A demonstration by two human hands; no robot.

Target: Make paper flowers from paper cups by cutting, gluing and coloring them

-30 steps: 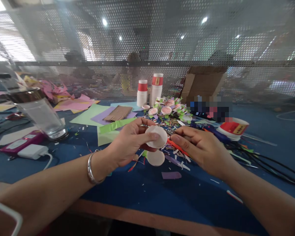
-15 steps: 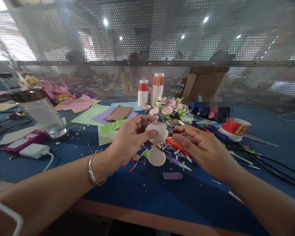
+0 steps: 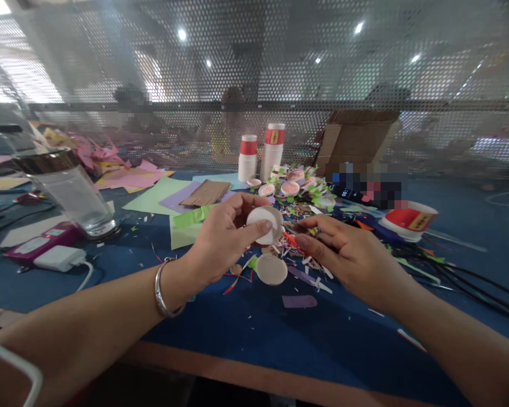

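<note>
Between the thumb and fingers of my left hand (image 3: 227,240) is a white paper cup bottom (image 3: 261,213), a round disc with a rim, tilted toward me. Close on its right, my right hand (image 3: 345,254) is closed around a thin, dark metallic tool (image 3: 289,227); only its tip shows, touching or nearly touching the disc's edge, and its kind is unclear. Below the hands, a second pale disc (image 3: 271,269) lies on the blue table. A purple paper piece (image 3: 299,301) is nearer me. Orange-red material (image 3: 289,242) shows beside my right fingertips.
Paper scraps (image 3: 311,265) are strewn under the hands. Behind stand two stacks of paper cups (image 3: 248,164) and a heap of decorated discs (image 3: 290,188). To the left are coloured sheets, a glass bottle (image 3: 74,195) and a charger (image 3: 59,259); on the right, a red-white cup (image 3: 409,220) and black cables.
My left hand has turned the disc slightly and shifted it a little left. The right hand stays close by with its tool, fingers barely moved.
</note>
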